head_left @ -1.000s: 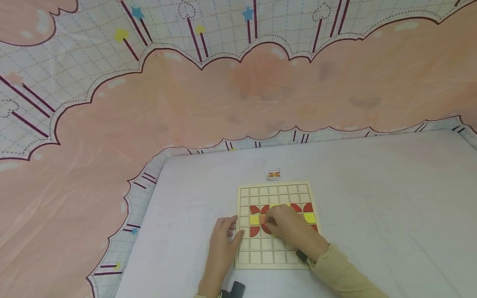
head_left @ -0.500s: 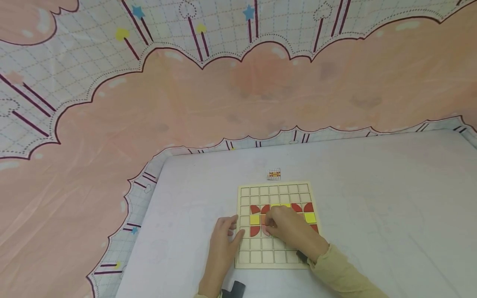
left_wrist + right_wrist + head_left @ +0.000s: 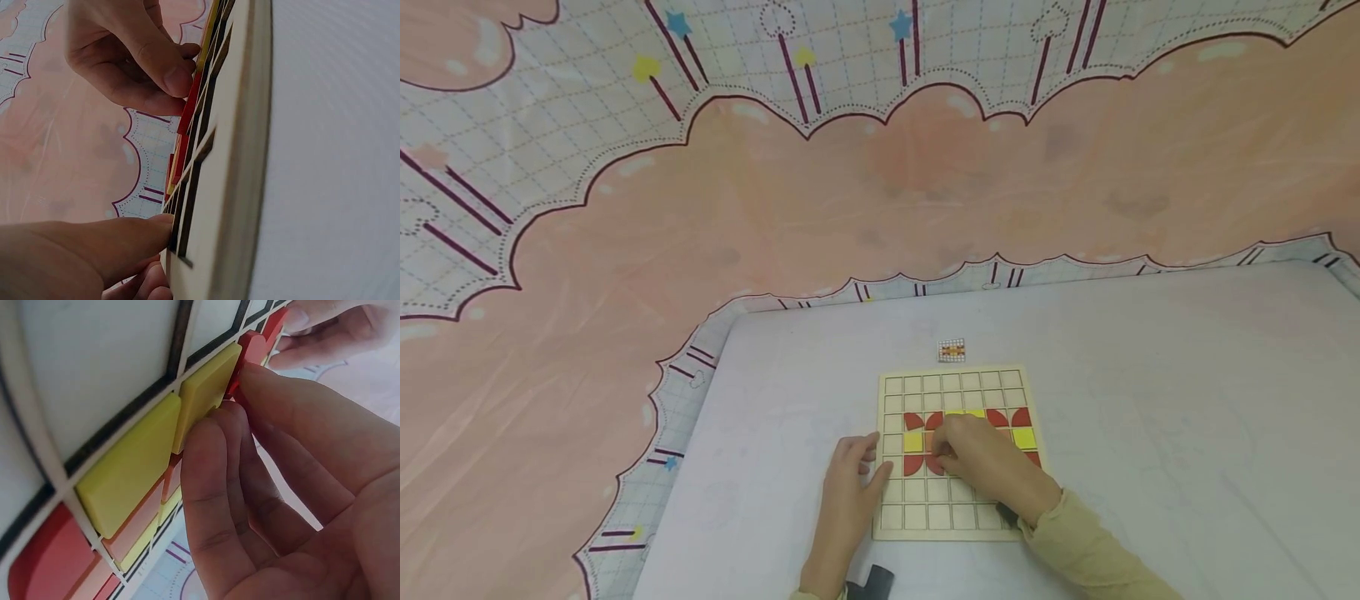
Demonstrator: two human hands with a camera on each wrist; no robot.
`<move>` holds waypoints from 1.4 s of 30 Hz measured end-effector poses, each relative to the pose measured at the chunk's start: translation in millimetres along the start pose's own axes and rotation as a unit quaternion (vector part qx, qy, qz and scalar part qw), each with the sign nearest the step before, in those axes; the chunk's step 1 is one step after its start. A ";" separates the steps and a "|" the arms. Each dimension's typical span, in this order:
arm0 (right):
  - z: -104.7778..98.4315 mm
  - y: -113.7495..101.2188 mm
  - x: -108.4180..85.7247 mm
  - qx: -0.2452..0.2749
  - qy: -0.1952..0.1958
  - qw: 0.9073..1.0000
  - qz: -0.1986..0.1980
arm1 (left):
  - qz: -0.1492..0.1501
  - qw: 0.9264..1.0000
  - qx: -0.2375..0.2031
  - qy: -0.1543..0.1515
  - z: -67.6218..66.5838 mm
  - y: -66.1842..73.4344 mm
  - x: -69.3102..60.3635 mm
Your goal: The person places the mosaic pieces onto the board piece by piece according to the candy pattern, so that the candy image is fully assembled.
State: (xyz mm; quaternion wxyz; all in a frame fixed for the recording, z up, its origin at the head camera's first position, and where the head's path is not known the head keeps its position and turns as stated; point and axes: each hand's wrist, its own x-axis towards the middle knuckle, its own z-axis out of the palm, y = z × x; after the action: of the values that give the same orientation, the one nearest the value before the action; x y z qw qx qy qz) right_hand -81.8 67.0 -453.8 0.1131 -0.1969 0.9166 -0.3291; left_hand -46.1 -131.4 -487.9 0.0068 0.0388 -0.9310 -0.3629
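Note:
A pale wooden grid board (image 3: 951, 518) lies on the white table with flat red, yellow and orange tiles in its middle rows. My right hand (image 3: 992, 458) is over the board's centre. In the right wrist view its thumb and fingertips pinch a red quarter-circle tile (image 3: 252, 349), beside a yellow square tile (image 3: 209, 390). My left hand (image 3: 850, 487) rests at the board's left edge, its thumb touching the board and its fingers relaxed. Another red quarter-circle tile (image 3: 913, 465) lies near that thumb. My right hand hides several central cells.
A small printed pattern card (image 3: 951, 350) lies beyond the board's far edge. A black wrist strap piece (image 3: 877, 582) shows below the left hand. Patterned peach cloth (image 3: 850, 200) hangs behind and to the left of the table.
The red tile at my right fingertips looked pale pink half a second ago and looks darker red now. Both hands stay in nearly the same places.

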 end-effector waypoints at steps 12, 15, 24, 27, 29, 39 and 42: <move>0.3 2.7 0.1 -0.019 -0.004 1.000 -0.003 | -0.002 1.000 0.000 -0.002 0.6 -2.3 2.8; 2.0 3.4 1.0 -0.028 0.000 1.000 -0.010 | -0.002 1.000 0.000 -0.003 0.4 -2.3 3.6; 6.5 2.8 1.9 -0.068 0.014 0.997 -0.031 | -0.001 1.000 0.002 -0.006 0.9 -2.2 4.4; 6.0 2.6 1.3 -0.071 0.018 0.997 -0.029 | 0.002 1.000 0.004 -0.004 1.0 -1.9 4.1; 5.6 2.6 1.1 -0.072 0.018 0.997 -0.027 | 0.004 1.000 0.003 -0.002 0.9 -1.3 4.2; 5.9 2.5 -1.1 -0.080 0.023 0.996 -0.034 | 0.012 1.000 0.000 0.000 -0.6 -3.7 5.0; 4.5 1.3 -3.2 -0.079 0.023 0.996 -0.037 | 0.009 1.000 -0.004 -0.003 -1.1 -5.6 5.3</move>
State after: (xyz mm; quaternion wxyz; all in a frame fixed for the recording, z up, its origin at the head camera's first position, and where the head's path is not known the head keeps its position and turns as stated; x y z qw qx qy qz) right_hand -77.7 66.8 -457.8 0.0641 -0.2311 0.9343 -0.2639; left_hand -51.0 -136.6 -490.9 0.0069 0.0295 -0.9297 -0.3672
